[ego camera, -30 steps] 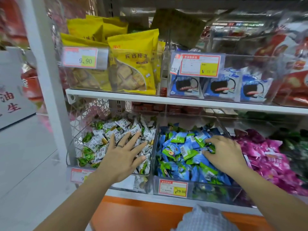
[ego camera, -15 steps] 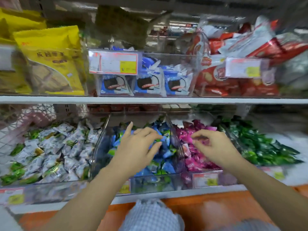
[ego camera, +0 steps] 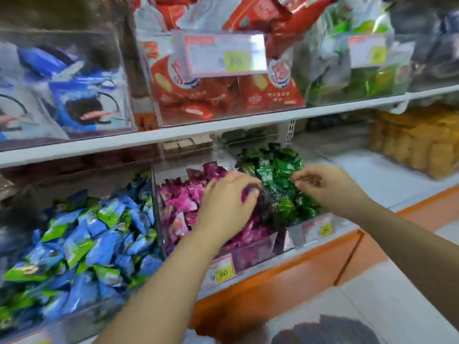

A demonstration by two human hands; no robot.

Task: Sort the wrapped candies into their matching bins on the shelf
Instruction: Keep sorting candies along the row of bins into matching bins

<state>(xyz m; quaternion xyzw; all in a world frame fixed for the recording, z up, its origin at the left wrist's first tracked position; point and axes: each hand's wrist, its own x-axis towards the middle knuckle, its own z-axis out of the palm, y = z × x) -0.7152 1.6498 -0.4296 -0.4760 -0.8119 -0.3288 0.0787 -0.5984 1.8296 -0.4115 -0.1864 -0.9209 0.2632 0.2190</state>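
See left hand [ego camera: 227,204] over the right end of the pink candies bin [ego camera: 250,254], fingers curled round a purple candy [ego camera: 249,192], right at the divider to the green candies bin [ego camera: 295,232]. See right hand [ego camera: 323,188] just above the green candies [ego camera: 275,170], fingertips drawn together; can't tell through the blur whether pinching anything. Put hands as apart, near each other, not touching. Find pink candies [ego camera: 181,202] heaped in the middle bin, blue-and-green candies [ego camera: 84,244] filling the bin to its left. Read yellow price tag [ego camera: 221,273] on the pink bin front, digits smeared. Above, on the white shelf [ego camera: 198,127], see blue packs [ego camera: 82,103], red packs [ego camera: 206,93] behind a price label [ego camera: 223,55], green bags [ego camera: 347,75]. Far right, see yellowish packs [ego camera: 419,142], too blurred to identify.
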